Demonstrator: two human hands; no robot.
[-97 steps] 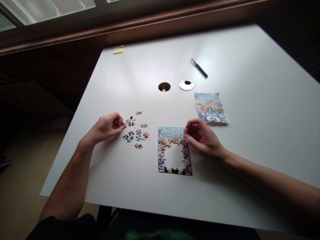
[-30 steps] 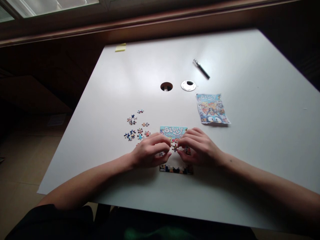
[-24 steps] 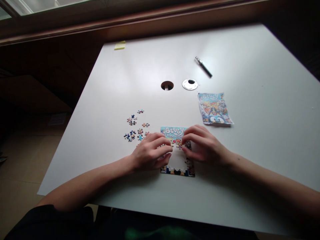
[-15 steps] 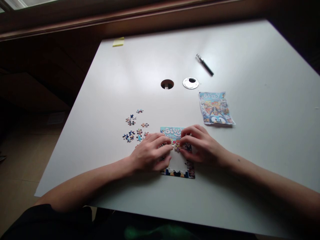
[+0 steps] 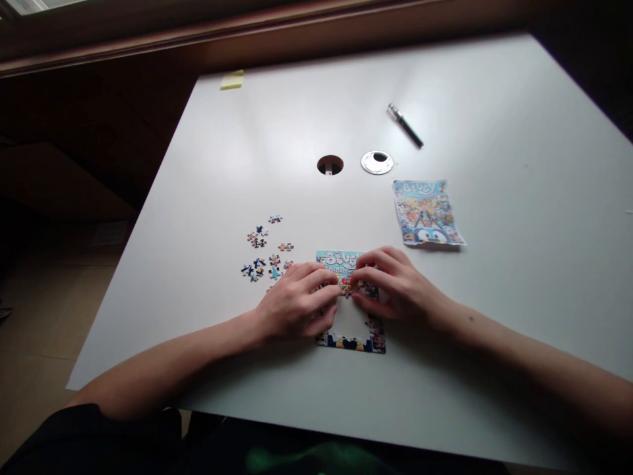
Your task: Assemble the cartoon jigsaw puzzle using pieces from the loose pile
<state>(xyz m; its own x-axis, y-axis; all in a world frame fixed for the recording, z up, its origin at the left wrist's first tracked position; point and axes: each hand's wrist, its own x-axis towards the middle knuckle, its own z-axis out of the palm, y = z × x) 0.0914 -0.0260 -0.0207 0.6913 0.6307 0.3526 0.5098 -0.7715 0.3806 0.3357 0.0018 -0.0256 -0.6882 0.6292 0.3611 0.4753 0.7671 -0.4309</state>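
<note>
A partly assembled jigsaw puzzle (image 5: 350, 344) lies near me on the white table, with a light blue titled top, dark bottom edge and a bare patch in its middle. My left hand (image 5: 299, 300) curls over its left side, fingertips touching it. From the right, my right hand (image 5: 395, 284) bends over the puzzle, thumb and fingers closed around small jigsaw pieces (image 5: 345, 289) at the centre. The fingertips partly hide those pieces. Several loose jigsaw pieces (image 5: 254, 269) lie left of my left hand, a few partly covered by it.
A creased picture sheet (image 5: 428, 214) lies beyond my right hand. Farther back are a round cable hole (image 5: 330, 165), its silver cover (image 5: 376, 163) and a black marker (image 5: 405, 125). A yellow sticky note (image 5: 232, 80) is at the far left corner of the table (image 5: 198, 165).
My right fingertips have shifted slightly left, closer to my left fingertips, and the small pieces between them have moved a little left. My left hand stays nearly still.
</note>
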